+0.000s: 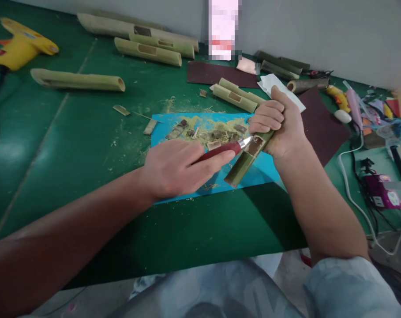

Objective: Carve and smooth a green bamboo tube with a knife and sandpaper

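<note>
My left hand (174, 168) is closed round a red-handled craft knife (220, 151), its metal tip set into a rectangular slot cut in a green bamboo tube (241, 165). My right hand (279, 126) grips the upper end of that tube and holds it tilted over a blue cutting mat (170, 130). Bamboo chips and sawdust (213, 130) lie scattered on the mat behind the knife.
Several cut bamboo tubes (77, 80) lie across the green table (88, 176), more at the back (147, 51). A yellow glue gun (18, 46) sits far left. Dark sandpaper sheets (322, 126), cables, a purple device (384, 194) and small tools crowd the right side.
</note>
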`<state>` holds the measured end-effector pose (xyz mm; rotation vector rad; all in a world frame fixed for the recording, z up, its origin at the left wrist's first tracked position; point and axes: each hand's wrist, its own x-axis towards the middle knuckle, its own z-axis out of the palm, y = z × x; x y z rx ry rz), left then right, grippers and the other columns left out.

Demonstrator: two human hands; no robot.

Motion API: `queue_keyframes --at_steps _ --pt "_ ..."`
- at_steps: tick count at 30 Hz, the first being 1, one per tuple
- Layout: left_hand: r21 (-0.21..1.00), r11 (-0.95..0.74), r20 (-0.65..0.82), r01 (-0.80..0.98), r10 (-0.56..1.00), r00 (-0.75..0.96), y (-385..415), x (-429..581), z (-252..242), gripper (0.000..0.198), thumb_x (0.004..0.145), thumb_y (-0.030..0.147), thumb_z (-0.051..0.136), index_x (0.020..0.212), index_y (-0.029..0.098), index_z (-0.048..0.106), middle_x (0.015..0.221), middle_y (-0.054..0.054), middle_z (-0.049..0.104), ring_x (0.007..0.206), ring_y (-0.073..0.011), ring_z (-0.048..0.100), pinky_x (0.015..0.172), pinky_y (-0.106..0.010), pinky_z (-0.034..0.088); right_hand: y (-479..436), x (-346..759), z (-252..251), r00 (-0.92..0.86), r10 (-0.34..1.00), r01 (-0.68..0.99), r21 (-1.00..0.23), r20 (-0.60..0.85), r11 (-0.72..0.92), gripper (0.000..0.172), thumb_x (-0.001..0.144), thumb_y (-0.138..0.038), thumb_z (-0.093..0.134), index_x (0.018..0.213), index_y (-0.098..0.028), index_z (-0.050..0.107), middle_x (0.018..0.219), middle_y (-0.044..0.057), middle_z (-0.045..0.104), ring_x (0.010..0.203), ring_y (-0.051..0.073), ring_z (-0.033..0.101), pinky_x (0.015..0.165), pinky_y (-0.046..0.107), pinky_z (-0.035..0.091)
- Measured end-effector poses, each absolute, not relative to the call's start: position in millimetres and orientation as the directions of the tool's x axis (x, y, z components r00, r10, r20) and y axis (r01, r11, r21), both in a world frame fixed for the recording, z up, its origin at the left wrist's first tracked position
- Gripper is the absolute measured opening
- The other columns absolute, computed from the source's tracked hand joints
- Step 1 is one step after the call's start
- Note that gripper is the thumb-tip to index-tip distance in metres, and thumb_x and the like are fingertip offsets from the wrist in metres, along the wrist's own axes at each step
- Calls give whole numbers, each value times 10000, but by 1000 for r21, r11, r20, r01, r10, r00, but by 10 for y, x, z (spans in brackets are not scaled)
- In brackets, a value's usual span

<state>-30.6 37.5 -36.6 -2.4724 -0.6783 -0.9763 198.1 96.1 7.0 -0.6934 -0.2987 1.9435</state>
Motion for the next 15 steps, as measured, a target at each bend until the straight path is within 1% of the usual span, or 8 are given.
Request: queue_keyframes --at_steps 3,5,7,8,9,11,13,15 --pt "-196 -823 734 533 238 637 388 -322 -381 240 879 276 697 1111 332 719 520 57 392 500 -116 378 499 -269 209 977 1993 37 -392 863 -728 -465 -318 -503 588 992 -498 465 524 -236 224 389 -101 207 330 80 184 368 236 277" --pt "-197 -834 728 516 228 647 395 -339 -385 318 850 268 726 1163 303 690 532 59 458 503 -127 430 487 -270 251 993 2007 9 -424 852 -716 -462 -307 -523 588 970 -511 506 524 -238 237 383 -98 234 328 82 194 367 241 287" --pt "-202 -859 693 470 214 689 397 -362 -376 372 856 293 707 1221 253 651 563 52 530 509 -138 481 485 -273 308 999 2013 1 -445 841 -678 -498 -307 -541 605 949 -547 524 525 -242 219 381 -96 228 323 86 184 358 249 273" --pt "-181 -876 672 447 221 707 393 -375 -366 384 869 306 683 1241 224 633 583 45 563 514 -142 504 492 -273 342 994 2011 11 -452 839 -651 -530 -304 -543 617 942 -564 526 526 -243 201 381 -94 216 321 87 174 353 252 259" --pt "-130 -892 654 432 250 714 385 -386 -352 386 883 317 656 1248 193 620 613 33 603 521 -144 527 501 -274 375 982 2005 32 -453 840 -624 -567 -298 -538 627 940 -574 522 531 -243 181 384 -92 205 321 87 165 351 254 247" --pt "55 -895 637 443 373 674 355 -404 -313 366 903 326 619 1225 155 621 725 -6 697 570 -145 597 544 -271 444 935 1983 106 -433 860 -580 -647 -270 -495 635 956 -577 488 539 -239 149 387 -88 191 323 85 154 353 254 232" --pt "281 -842 636 461 523 567 318 -415 -271 324 895 319 637 1174 155 655 860 -33 754 653 -139 659 612 -251 495 864 1948 206 -387 897 -529 -746 -212 -405 628 979 -574 432 534 -232 149 379 -76 198 323 89 171 363 260 236" --pt "463 -773 636 434 631 445 289 -418 -239 277 879 313 666 1120 178 694 937 -25 768 718 -127 686 667 -222 521 780 1903 308 -360 924 -448 -845 -126 -290 654 948 -635 421 497 -229 176 347 -59 207 311 99 181 356 280 206"
